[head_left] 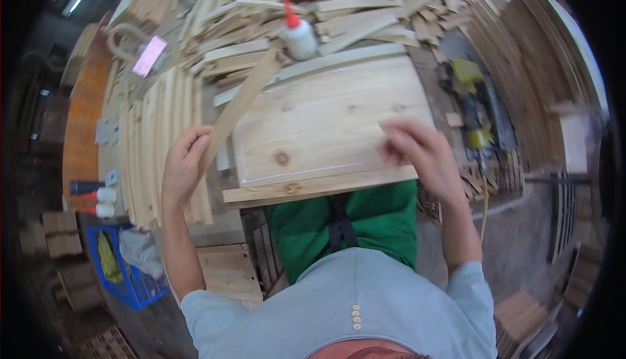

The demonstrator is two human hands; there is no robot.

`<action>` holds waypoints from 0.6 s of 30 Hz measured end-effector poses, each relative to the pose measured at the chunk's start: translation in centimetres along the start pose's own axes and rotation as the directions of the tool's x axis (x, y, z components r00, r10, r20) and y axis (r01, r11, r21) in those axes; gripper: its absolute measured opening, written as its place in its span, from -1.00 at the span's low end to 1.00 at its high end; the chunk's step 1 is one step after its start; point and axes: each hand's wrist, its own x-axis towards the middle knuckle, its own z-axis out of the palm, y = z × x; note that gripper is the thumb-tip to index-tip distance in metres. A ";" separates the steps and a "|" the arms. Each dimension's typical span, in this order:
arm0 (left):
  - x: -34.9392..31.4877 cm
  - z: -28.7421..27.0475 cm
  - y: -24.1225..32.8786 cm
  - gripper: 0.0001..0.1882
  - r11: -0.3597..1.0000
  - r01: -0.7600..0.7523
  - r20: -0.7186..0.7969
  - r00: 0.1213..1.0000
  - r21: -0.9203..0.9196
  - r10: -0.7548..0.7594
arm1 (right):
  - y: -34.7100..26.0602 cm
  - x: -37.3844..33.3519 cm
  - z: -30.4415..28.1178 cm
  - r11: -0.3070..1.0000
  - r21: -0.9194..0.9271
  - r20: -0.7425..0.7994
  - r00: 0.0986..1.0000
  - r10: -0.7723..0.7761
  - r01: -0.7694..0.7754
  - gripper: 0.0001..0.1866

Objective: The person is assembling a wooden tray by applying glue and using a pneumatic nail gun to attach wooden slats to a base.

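Note:
My left hand (pixel 184 166) is closed round the near end of a flat wooden strip (pixel 242 101). The strip slants up and away to the right, its far end over loose wood pieces. In front of me lies a pale, knotty wooden panel (pixel 332 121). One wooden strip (pixel 319 187) runs along its near edge and a greyish strip (pixel 339 63) along its far edge. Over the panel's right part is my right hand (pixel 420 149), its fingers smeared by motion, so what they hold cannot be made out. A white bottle (pixel 300 38) with a red nozzle stands beyond the panel.
Long strips (pixel 163 144) are stacked left of the panel, and a heap of wood offcuts (pixel 365 7) covers the far side. At right lies a yellow-and-black air tool (pixel 471 98) with a yellow hose (pixel 484 206). A blue crate (pixel 134 287) stands at lower left.

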 end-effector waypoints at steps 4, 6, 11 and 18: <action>1.0 3.1 0.5 -0.81 0.991 -0.121 0.270 0.957 0.057 0.101 | -0.5 5.2 -0.1 0.993 0.121 -0.003 1.000 -0.016 0.017 -0.65; 0.9 4.6 1.9 -0.82 0.954 -0.260 0.365 0.912 0.153 0.190 | -0.2 5.8 -0.3 0.991 0.133 -0.004 1.000 0.000 0.001 -0.64; 1.6 7.3 2.9 -0.80 0.942 -0.303 0.396 0.890 0.146 0.225 | 3.4 6.2 -1.7 0.991 0.128 0.081 0.996 0.031 -0.042 -0.70; 3.3 14.9 3.7 -0.62 0.581 -0.791 0.287 0.611 0.191 0.738 | 6.3 4.6 -8.4 0.983 0.180 -0.287 0.954 0.085 -0.034 -0.74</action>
